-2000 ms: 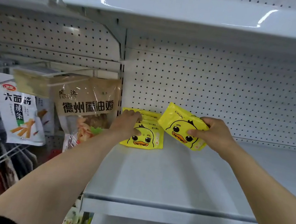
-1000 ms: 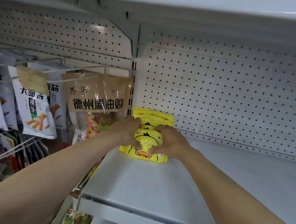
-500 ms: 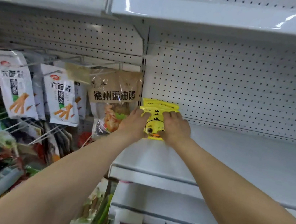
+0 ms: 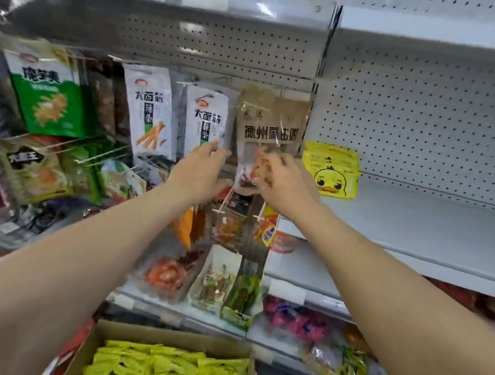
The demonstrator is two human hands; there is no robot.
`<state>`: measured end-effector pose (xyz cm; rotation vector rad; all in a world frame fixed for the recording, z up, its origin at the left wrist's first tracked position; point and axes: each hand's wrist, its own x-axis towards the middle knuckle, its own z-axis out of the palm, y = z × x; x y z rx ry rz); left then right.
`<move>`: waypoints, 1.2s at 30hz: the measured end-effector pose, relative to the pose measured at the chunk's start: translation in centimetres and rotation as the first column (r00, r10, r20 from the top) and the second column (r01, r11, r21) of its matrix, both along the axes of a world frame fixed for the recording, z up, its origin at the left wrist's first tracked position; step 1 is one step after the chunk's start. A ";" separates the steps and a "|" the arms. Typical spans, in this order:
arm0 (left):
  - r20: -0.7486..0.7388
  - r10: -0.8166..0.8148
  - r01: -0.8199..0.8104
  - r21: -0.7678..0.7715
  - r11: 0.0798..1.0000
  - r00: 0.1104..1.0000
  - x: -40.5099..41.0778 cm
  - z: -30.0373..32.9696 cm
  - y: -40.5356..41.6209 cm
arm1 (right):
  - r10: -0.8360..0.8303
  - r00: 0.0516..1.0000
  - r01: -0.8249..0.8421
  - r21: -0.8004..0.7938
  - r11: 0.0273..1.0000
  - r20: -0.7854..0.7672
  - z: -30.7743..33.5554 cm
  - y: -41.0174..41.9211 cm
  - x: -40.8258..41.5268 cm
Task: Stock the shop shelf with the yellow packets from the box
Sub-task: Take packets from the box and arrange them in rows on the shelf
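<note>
Yellow packets (image 4: 331, 170) stand upright in a short row at the left end of the white shelf (image 4: 423, 232), backs against the pegboard (image 4: 438, 118), a duck face on the front one; both hands are clear of them, out to their left. Left hand (image 4: 199, 174) held in mid-air, fingers loose and slightly spread, holding nothing. Right hand (image 4: 287, 186) likewise relaxed and holding nothing, fingers in front of the hanging brown snack bag (image 4: 271, 127); contact with it cannot be told, edges blurred. Cardboard box (image 4: 110, 355) sits low in view, packed with more yellow packets lying flat; white noodle-snack bags (image 4: 150, 111) hang left of the brown one.
</note>
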<state>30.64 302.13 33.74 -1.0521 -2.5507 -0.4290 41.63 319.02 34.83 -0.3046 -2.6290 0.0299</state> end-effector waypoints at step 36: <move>0.717 0.468 -0.268 -0.384 0.884 0.517 2.3 -47.1 -24.0 | 0.472 0.448 -0.083 -0.490 0.867 0.759 -47.7 -19.6 -5.9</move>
